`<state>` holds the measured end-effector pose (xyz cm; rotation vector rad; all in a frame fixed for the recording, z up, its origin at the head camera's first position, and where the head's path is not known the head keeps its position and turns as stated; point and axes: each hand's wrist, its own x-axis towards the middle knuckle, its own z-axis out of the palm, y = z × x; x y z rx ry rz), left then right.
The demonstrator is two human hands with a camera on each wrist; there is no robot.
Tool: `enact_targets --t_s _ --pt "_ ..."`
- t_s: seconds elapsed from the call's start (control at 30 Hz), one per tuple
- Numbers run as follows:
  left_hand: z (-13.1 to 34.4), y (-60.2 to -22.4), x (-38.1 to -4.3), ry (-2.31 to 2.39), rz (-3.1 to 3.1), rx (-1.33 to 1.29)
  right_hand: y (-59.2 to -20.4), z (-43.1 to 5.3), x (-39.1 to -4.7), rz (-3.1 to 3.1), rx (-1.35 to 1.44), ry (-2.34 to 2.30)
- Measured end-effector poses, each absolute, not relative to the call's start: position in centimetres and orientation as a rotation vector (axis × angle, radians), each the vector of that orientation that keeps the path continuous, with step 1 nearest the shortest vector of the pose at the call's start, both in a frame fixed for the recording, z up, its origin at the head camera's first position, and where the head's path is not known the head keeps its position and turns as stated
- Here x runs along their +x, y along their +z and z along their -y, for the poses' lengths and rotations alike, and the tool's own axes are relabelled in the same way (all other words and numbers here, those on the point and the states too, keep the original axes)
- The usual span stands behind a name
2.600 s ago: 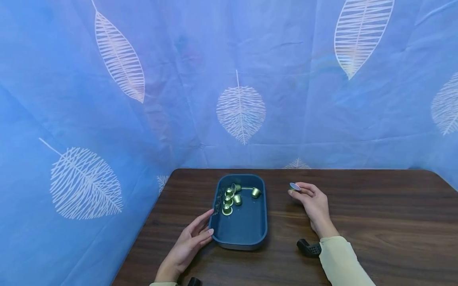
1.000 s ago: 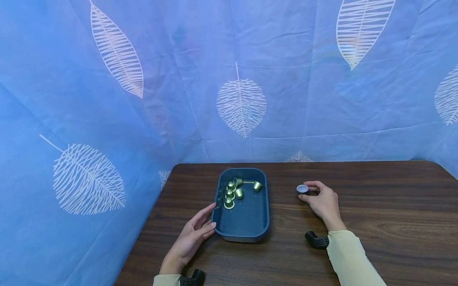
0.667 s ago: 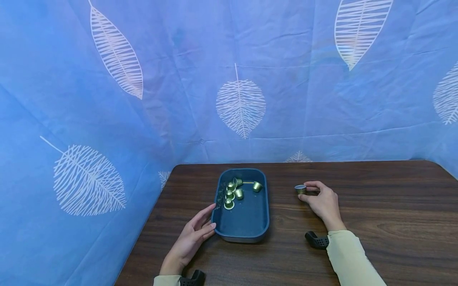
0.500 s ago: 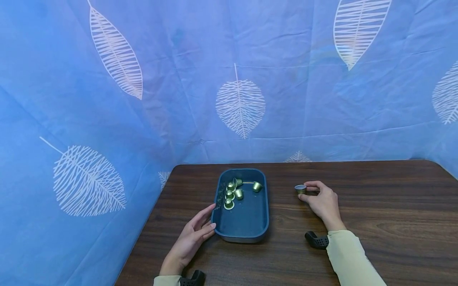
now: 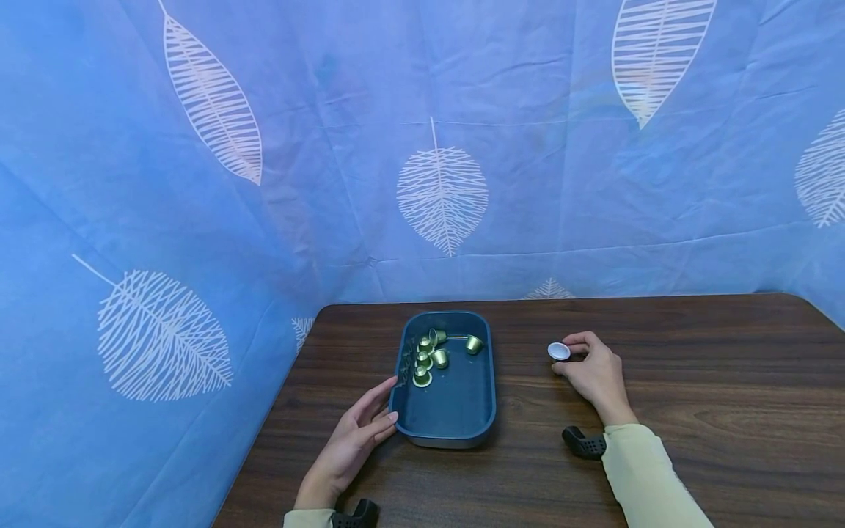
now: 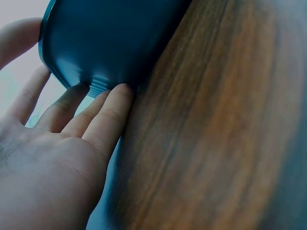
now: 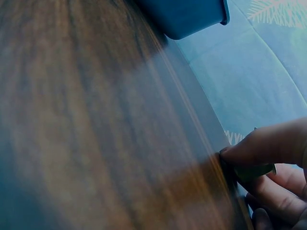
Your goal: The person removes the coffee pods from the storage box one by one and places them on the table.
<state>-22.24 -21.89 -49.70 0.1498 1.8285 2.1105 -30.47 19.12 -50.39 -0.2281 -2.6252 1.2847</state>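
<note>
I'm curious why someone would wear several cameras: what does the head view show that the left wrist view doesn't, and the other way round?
Only the head view shows the right hand pinching a small capsule, more capsules inside the blue tray, and white leaf prints behind the wooden table.

Only the left wrist view shows a ribbed patch on the tray's outside, with fingertips beside it.

Both show the left hand touching the tray, and part of the table.
</note>
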Motion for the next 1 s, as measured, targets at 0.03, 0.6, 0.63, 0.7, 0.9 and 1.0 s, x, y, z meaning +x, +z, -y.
enact_targets --t_s 0.03,0.6,0.63,0.7,0.9,1.0 --pt "21.9 -49.7 -22.2 2.111 -1.829 0.149 -50.4 -19.1 -30.5 2.629 -0.220 1.281" --pt "22.0 -49.7 -22.4 2.115 -1.838 0.136 -50.6 -18.9 -31.5 2.610 -0.240 1.294" --pt "22.0 -49.7 -22.4 2.113 -1.835 0.136 -50.6 -19.0 -31.6 2.609 -0.249 1.297" --pt "21.9 -49.8 -22.4 2.111 -1.833 0.135 -50.7 -19.0 -31.8 2.612 -0.263 1.303" --pt "21.7 -49.8 -22.4 2.109 -1.837 0.100 -50.8 -19.5 -32.9 2.604 -0.251 1.306" --pt "21.6 -49.8 -22.4 2.110 -1.838 0.096 -50.8 -19.8 -33.7 2.603 -0.234 1.288"
